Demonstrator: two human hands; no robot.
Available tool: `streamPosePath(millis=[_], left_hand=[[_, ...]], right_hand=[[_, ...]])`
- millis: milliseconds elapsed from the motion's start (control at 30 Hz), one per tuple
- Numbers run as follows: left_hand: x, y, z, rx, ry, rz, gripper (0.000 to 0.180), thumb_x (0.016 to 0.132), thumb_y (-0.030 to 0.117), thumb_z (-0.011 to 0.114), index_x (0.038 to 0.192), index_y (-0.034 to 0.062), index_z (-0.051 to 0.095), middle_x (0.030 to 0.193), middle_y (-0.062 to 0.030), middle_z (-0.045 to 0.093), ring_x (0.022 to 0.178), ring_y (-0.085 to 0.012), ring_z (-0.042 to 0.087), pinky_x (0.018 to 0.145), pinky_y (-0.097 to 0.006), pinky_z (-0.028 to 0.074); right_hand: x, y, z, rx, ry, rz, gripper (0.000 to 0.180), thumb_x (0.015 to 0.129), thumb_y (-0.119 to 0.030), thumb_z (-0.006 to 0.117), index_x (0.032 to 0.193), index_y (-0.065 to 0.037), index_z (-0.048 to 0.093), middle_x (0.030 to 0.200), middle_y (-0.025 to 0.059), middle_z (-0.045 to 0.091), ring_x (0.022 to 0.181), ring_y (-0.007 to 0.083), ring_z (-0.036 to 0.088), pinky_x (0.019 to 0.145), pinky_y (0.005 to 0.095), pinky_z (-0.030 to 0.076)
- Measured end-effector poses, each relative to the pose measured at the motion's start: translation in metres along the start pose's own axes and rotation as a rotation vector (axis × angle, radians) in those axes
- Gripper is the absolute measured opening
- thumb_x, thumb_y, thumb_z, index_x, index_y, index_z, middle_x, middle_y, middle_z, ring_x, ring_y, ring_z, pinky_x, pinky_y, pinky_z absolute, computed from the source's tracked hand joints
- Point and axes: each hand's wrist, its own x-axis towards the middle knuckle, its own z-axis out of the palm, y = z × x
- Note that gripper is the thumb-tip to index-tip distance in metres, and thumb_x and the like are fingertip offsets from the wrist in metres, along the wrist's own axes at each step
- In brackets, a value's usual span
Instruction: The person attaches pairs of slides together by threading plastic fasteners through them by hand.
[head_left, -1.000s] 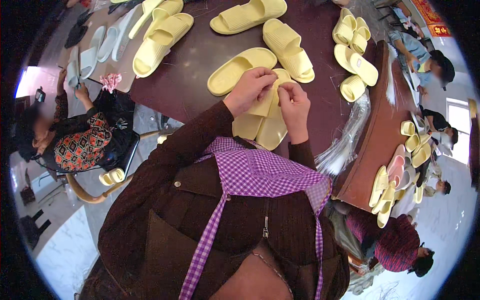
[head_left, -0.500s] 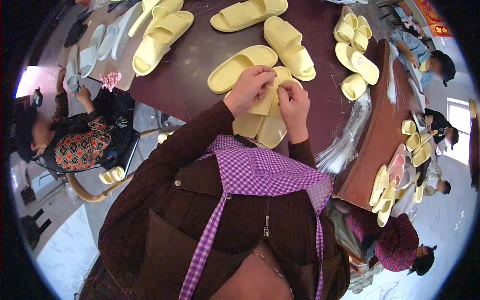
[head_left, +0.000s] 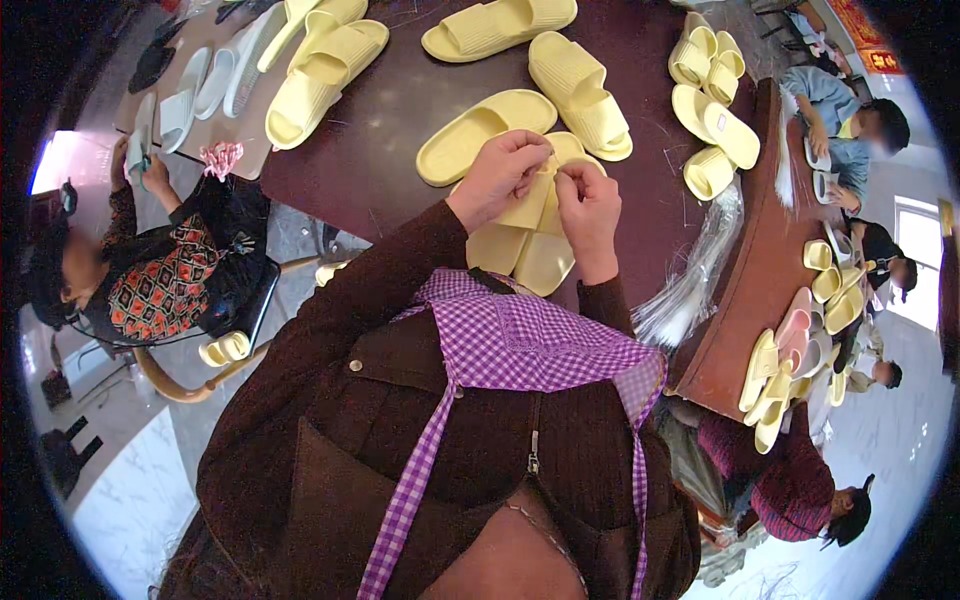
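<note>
A pair of pale yellow slide sandals [head_left: 530, 240] lies stacked at the near edge of the dark brown table [head_left: 400, 130]. My left hand [head_left: 500, 172] pinches the strap of the upper sandal from the left. My right hand [head_left: 588, 205] pinches the same strap from the right, its fingertips nearly meeting the left ones. Both sleeves are dark brown, above a purple checked apron.
More yellow sandals [head_left: 480, 130] [head_left: 580, 95] [head_left: 325, 60] lie across the table, and a stack [head_left: 710, 110] sits at the right. A bundle of clear plastic bags [head_left: 700, 275] hangs off the edge. A seated person [head_left: 160, 270] is on the left, others [head_left: 840, 120] at a right-hand table.
My hands stay on the sandal strap, with only small finger shifts. The person on the left has leaned slightly.
</note>
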Motion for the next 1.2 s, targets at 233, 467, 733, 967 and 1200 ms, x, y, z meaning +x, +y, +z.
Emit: streamPosePath(millis=[233, 467, 733, 967, 1200], left_hand=[[0.0, 0.0, -0.001, -0.021, 0.008, -0.012, 0.01, 0.084, 0.01, 0.056, 0.089, 0.0017, 0.055, 0.06, 0.0047, 0.045, 0.043, -0.0028, 0.037, 0.038, -0.018, 0.03], [-0.001, 0.001, 0.0, -0.027, 0.016, -0.025, 0.009, 0.084, 0.01, 0.057, 0.089, 0.0024, 0.055, 0.061, 0.005, 0.044, 0.043, -0.0027, 0.036, 0.038, -0.018, 0.029], [0.0, 0.0, -0.003, -0.013, 0.012, -0.03, 0.01, 0.084, 0.011, 0.058, 0.089, 0.0029, 0.056, 0.062, 0.0051, 0.045, 0.044, -0.0023, 0.037, 0.039, -0.018, 0.029], [0.005, 0.0, -0.008, 0.133, 0.029, 0.042, 0.012, 0.084, 0.013, 0.058, 0.091, 0.0029, 0.059, 0.064, 0.0048, 0.05, 0.045, -0.0017, 0.04, 0.04, -0.017, 0.03], [0.005, 0.005, -0.012, 0.323, 0.073, 0.074, 0.013, 0.086, 0.013, 0.057, 0.094, 0.0033, 0.059, 0.067, 0.004, 0.052, 0.049, -0.0015, 0.042, 0.042, -0.017, 0.03]], right_hand=[[0.001, 0.0, 0.001, 0.001, 0.031, -0.048, 0.006, 0.072, -0.004, 0.059, 0.072, 0.002, 0.061, 0.06, 0.014, 0.058, 0.049, 0.0217, 0.056, 0.049, 0.0311, 0.043], [0.001, 0.001, 0.001, -0.013, 0.02, -0.026, 0.006, 0.071, -0.004, 0.059, 0.071, 0.002, 0.061, 0.061, 0.0143, 0.058, 0.049, 0.0233, 0.056, 0.05, 0.0318, 0.044], [0.003, 0.005, 0.001, -0.036, 0.01, -0.077, 0.005, 0.071, -0.005, 0.06, 0.069, 0.0, 0.061, 0.06, 0.0139, 0.057, 0.049, 0.0254, 0.056, 0.049, 0.0332, 0.043], [0.007, 0.006, -0.003, -0.132, -0.027, -0.207, 0.005, 0.074, -0.004, 0.06, 0.074, 0.001, 0.062, 0.056, 0.0094, 0.056, 0.046, 0.012, 0.051, 0.046, 0.0257, 0.039], [0.013, 0.003, 0.0, -0.21, 0.002, -0.284, 0.006, 0.074, -0.008, 0.064, 0.077, -0.002, 0.065, 0.057, 0.0084, 0.057, 0.046, 0.0174, 0.05, 0.048, 0.0281, 0.04]])
